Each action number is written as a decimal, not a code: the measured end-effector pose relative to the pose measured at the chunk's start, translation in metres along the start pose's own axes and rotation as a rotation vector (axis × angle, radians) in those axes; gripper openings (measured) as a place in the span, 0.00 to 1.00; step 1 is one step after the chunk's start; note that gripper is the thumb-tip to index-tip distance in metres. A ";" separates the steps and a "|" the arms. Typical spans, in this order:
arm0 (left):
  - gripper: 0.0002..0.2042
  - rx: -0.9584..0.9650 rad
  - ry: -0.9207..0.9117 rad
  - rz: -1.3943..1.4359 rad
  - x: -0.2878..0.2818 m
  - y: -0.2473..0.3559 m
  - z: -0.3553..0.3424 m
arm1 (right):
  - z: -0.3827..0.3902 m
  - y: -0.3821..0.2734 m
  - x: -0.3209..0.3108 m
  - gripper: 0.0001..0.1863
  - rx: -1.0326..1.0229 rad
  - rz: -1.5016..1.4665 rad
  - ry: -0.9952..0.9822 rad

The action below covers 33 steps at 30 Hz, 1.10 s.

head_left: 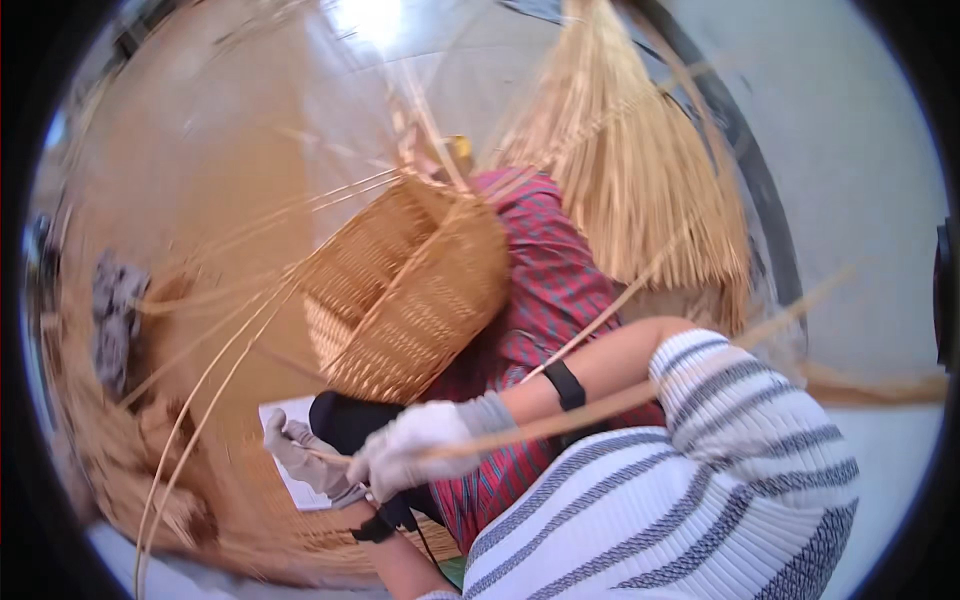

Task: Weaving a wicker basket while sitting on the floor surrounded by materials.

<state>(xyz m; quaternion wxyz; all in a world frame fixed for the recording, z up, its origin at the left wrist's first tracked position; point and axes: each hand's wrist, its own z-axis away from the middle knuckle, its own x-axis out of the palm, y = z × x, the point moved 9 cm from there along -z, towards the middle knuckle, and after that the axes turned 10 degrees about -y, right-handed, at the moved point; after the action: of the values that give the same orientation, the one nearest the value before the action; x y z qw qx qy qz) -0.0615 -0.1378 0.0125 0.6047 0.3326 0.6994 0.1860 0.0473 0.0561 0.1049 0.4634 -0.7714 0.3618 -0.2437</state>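
Both my hands wear pale gloves and are close together low in the view. My right hand (420,448) is closed around a wicker strand (560,418), which runs back past my right elbow toward the right edge. Just to its left, my left hand (305,458) has its fingers closed on the same strand, near what looks like its end. Beyond my hands, a half-woven wicker basket (440,300) lies tilted against my legs, its opening facing up and left. Several long unwoven strands (215,370) stick out from its rim.
A large bundle of straw-coloured strands (640,170) lies at the far right. Red plaid cloth (540,240) covers my legs. A white sheet (300,490) lies beneath my left hand. Crumpled grey cloth (118,310) sits at the left, near loose strands.
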 end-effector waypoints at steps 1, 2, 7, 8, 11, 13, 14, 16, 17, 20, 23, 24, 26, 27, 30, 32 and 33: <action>0.22 0.155 -0.094 -0.127 0.017 0.038 -0.008 | 0.022 0.010 -0.026 0.18 0.152 -0.224 0.170; 0.24 0.127 -0.209 -0.129 0.034 0.060 -0.015 | 0.045 0.019 -0.049 0.20 0.344 -0.375 0.362; 0.25 -0.112 -0.416 0.211 0.108 -0.061 -0.053 | 0.212 0.010 -0.103 0.25 0.966 -0.450 0.265; 0.20 -0.206 -0.445 0.146 0.104 -0.036 -0.051 | 0.244 -0.016 -0.108 0.25 1.010 -0.458 0.233; 0.17 -0.215 -0.467 -0.137 0.094 -0.021 -0.060 | 0.342 -0.073 -0.097 0.27 1.123 -0.508 -0.007; 0.16 -0.157 -0.430 -0.192 0.078 -0.004 -0.061 | 0.416 -0.082 -0.085 0.26 1.315 -0.545 0.088; 0.15 -0.130 -0.420 -0.215 0.077 0.008 -0.059 | 0.463 -0.071 -0.080 0.24 1.433 -0.488 0.136; 0.14 -0.130 -0.409 -0.191 0.065 0.039 -0.063 | 0.570 -0.016 -0.067 0.20 1.670 -0.303 0.260; 0.14 -0.134 -0.396 -0.182 0.061 0.054 -0.064 | 0.625 0.011 -0.064 0.18 1.784 -0.165 0.336; 0.16 -0.059 -0.328 -0.220 0.046 0.103 -0.066 | 0.665 0.063 -0.061 0.17 1.835 0.418 0.527; 0.18 0.071 -0.258 -0.319 0.037 0.165 -0.070 | 0.652 0.116 -0.041 0.33 1.846 0.413 0.486; 0.18 0.114 -0.253 -0.387 0.038 0.186 -0.069 | 0.639 0.123 -0.042 0.38 1.789 0.661 0.476; 0.18 0.187 -0.202 -0.425 0.031 0.194 -0.062 | 0.612 0.135 -0.045 0.48 1.731 0.927 0.468; 0.17 0.147 -0.228 -0.435 0.034 0.187 -0.058 | 0.601 0.136 -0.053 0.52 1.756 0.955 0.483; 0.16 0.073 -0.250 -0.386 0.039 0.186 -0.045 | 0.620 0.188 -0.047 0.51 2.004 0.876 0.507; 0.15 0.095 -0.183 -0.269 0.041 0.195 -0.032 | 0.627 0.216 -0.051 0.29 2.097 0.640 0.442; 0.14 0.084 -0.188 -0.389 0.040 0.197 -0.030 | 0.621 0.218 -0.055 0.25 2.094 0.495 0.445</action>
<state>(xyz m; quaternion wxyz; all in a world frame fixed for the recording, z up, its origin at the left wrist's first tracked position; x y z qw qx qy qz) -0.0446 0.0344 0.1200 0.6772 0.2322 0.6981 0.0049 0.3828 0.3663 -0.3718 0.8490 0.1592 0.1962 -0.4641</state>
